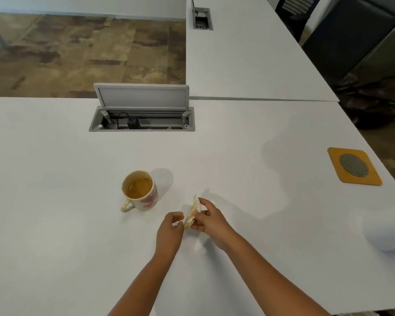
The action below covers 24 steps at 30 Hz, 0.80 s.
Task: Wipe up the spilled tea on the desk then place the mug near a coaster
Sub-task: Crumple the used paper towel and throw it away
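Observation:
A cream mug (140, 190) with red flower marks stands upright on the white desk (55, 201), part full of amber tea, its handle pointing toward me and left. Just right of it, my right hand (209, 216) pinches a crumpled tissue (192, 214), white with yellow-brown tea stains, held a little above the desk. My left hand (169, 231) hovers beside the tissue with curled fingers; its fingertips are at the tissue's lower edge, and whether they grip it cannot be told. An orange square coaster (354, 166) with a grey mesh centre lies near the desk's right edge.
An open cable box (141, 117) with a raised lid is set into the desk behind the mug. A white roll (385, 229), blurred, sits at the right edge. A second desk (249, 53) joins at the back right, with dark chairs beyond it.

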Available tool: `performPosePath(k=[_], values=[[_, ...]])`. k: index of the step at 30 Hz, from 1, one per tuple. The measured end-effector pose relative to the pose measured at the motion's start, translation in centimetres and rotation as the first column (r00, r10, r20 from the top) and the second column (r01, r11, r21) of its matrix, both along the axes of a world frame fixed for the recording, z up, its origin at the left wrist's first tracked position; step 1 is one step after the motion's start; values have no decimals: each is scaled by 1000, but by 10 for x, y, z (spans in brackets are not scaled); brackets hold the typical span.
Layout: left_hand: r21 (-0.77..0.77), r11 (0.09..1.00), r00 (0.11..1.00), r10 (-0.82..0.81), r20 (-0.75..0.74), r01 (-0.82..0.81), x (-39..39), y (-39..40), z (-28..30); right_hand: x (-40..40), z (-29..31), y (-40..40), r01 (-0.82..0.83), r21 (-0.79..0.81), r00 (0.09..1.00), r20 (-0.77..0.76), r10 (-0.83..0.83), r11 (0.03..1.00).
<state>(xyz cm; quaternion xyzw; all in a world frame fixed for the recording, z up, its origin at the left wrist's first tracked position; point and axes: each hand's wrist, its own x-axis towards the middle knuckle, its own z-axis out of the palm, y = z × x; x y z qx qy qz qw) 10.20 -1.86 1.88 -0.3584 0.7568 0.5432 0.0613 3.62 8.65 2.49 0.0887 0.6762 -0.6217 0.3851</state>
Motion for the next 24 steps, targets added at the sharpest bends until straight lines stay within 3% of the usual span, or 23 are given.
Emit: performPosePath(k=[4, 11, 13, 16, 24], values=[[104, 993, 999, -49, 0, 48, -8, 3, 5, 0, 8, 14, 105, -86, 994, 23, -103, 991], [382, 923, 994, -9, -105, 49, -25, 34, 27, 3, 21, 62, 127, -6, 977, -170, -126, 992], [388, 916, 987, -39, -154, 97, -36, 50, 37, 6, 28, 78, 103, -3, 969, -225, -102, 995], [383, 899, 966, -131, -224, 211, -49, 83, 54, 7, 37, 108, 215, 1, 929, -310, -204, 977], [282, 764, 795, -457, -398, 580, -78, 184, 97, -7, 70, 205, 572, 63, 688, -581, -435, 818]])
